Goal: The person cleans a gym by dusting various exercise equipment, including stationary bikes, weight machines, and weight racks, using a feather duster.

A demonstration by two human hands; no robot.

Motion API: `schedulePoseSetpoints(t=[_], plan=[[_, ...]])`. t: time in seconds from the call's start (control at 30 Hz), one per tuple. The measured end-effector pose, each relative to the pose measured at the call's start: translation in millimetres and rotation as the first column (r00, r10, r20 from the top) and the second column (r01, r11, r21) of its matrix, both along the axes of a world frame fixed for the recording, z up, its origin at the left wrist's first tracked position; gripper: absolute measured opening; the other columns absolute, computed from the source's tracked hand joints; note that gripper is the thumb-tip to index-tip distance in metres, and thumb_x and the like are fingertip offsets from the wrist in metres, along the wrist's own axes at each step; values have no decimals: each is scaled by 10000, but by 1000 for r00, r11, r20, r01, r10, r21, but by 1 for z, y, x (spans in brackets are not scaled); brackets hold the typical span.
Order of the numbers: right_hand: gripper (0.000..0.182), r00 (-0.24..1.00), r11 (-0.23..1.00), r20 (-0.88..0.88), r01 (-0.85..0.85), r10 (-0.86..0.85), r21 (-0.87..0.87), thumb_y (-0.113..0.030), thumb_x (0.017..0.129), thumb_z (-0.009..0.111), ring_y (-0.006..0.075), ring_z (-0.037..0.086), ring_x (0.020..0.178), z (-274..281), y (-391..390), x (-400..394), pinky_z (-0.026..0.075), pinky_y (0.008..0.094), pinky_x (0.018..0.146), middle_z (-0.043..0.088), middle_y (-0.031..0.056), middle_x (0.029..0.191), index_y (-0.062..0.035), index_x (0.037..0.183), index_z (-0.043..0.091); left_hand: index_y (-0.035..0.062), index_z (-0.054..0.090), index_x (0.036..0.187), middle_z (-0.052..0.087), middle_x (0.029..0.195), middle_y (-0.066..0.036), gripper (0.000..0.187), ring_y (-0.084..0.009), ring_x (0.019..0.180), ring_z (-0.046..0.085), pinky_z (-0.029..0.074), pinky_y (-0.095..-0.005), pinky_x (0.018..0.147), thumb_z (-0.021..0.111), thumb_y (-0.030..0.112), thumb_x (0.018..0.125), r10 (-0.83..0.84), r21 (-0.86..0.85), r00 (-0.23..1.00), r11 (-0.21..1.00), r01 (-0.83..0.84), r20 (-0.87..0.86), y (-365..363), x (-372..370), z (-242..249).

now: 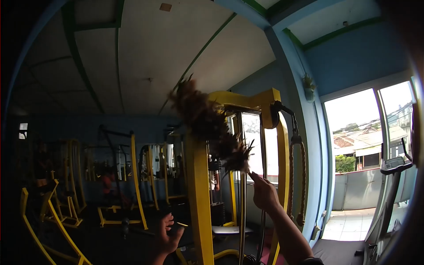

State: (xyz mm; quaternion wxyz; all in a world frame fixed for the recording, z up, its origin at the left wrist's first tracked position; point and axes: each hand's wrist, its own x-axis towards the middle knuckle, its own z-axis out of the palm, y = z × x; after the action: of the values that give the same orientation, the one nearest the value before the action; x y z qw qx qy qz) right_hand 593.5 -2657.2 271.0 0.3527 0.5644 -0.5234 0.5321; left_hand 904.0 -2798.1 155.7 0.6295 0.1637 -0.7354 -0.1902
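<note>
My right hand (266, 193) is raised, its fingers closed round the handle end of a feather duster (201, 110). The duster's dark brown feathers slant up to the left across the top of a yellow cable machine (201, 198). Its feathered head overlaps the machine's left post and upper crossbar in this view. Lower down, my left hand (169, 234) is held up left of that post, fingers apart and slightly curled, with nothing in them. Behind the duster run the machine's vertical guide rods (242, 203).
A thick rope (304, 181) hangs from the machine's right side. Further right stands a treadmill-like machine (394, 165) by the bright windows. More yellow gym frames (139, 181) fill the dim left side, where a person in red (108, 183) is low down.
</note>
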Motion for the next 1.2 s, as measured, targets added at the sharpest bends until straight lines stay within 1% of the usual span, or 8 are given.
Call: schedulePoseSetpoints(t=[0.23,0.6,0.8,0.87,1.0,1.1,1.13,1.2], plan=[[366,897,818,-243,438,-369,373,-143,821,576,226,623,690,-40,117,56,506,359,555,602,49,757,-227,1177,588,58,386,1324,509,1207,-135,673,-218,1044,535,435,-350,839,697,279,770,-134,-148,988,978,144,76,-28,-11,21],[355,820,647,-141,532,-555,546,-20,773,563,274,579,587,-133,185,151,468,370,522,577,91,699,-127,1107,618,32,359,1328,480,1239,-153,659,-259,1128,497,404,-402,924,658,339,827,-449,205,888,883,423,98,-31,-31,-65],[357,870,552,1,311,-493,774,22,768,559,298,581,610,-230,204,172,468,373,547,573,124,721,-86,1105,604,12,388,1287,526,1192,-147,609,-253,1079,542,431,-373,894,641,341,841,-582,432,813,728,532,-20,-29,-27,-151],[382,905,691,77,262,-418,673,30,768,551,304,582,637,-267,204,181,470,382,560,571,127,737,-89,1130,584,13,434,1236,564,1137,-120,545,-238,1035,568,446,-355,871,662,292,828,-442,534,884,790,303,151,-32,-22,-198],[338,811,417,207,49,-547,908,45,785,510,348,622,830,-347,213,202,494,394,724,638,180,928,-33,1105,587,12,459,1197,602,1057,-96,501,-209,968,594,461,-327,843,686,236,811,-500,582,866,699,416,-17,-23,-4,-257],[255,833,535,231,90,-503,840,-42,840,548,299,629,699,-398,247,221,495,358,648,636,159,830,-17,1090,588,-4,439,1210,608,1033,-113,536,-185,920,603,483,-328,831,701,213,795,-517,677,837,681,277,178,-25,21,-275],[255,836,531,240,72,-494,844,-42,840,548,299,629,699,-406,248,219,495,358,648,636,159,830,-17,1090,588,-2,413,1251,578,1091,-151,621,-215,954,595,485,-340,831,711,286,787,-593,840,805,443,314,13,-25,26,-267],[267,835,816,354,177,-421,551,-103,890,520,207,593,617,-423,247,214,477,314,589,587,97,732,-25,1141,566,34,384,1290,513,1180,-145,660,-233,1012,541,459,-348,871,699,348,802,-505,812,855,545,209,119,-24,29,-258]])
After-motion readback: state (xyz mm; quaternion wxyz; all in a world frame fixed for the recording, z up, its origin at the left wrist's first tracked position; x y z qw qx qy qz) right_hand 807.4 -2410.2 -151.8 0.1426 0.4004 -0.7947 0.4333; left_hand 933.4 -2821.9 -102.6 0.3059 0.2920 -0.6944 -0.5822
